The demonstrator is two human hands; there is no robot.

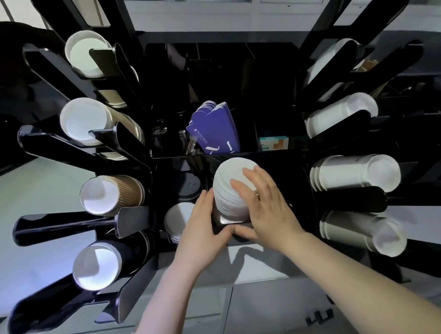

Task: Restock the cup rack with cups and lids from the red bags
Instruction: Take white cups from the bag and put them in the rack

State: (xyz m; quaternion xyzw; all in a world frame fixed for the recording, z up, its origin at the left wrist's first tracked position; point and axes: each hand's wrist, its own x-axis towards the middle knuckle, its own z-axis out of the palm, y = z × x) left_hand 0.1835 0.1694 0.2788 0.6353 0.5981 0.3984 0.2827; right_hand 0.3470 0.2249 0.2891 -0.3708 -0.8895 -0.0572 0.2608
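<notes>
Both hands are meeting just below the centre of the frame, around a stack of white lids [232, 191] standing in a front compartment of the black cup rack [276, 157]. The left hand [206, 232] is lying along the left side of the stack, fingers fairly straight and pressing against it, thumb reaching toward the compartment's lower front edge. The right hand [269, 206] is resting on the stack's right and upper side, fingers extended and slightly spread over the lids, thumb pointing left to meet the left thumb under the stack. Neither hand is curling tightly; both are lying flat against the lids, so the stack is sitting between the two palms.

Just left of the left hand, a shorter pile of grey-white lids [178, 218] is sitting in the neighbouring compartment, with black lids [190, 185] above it. Behind the stack, toward the centre of the frame, purple sleeves [215, 129] are standing upright in a rear compartment, and a small teal and orange box [274, 142] is lying to their right. Rows of paper cups [88, 125] are lying in the rack's arms along the left of the frame, and white cups [355, 172] are filling the arms on the right. The rack is standing on a pale counter [18, 231].
</notes>
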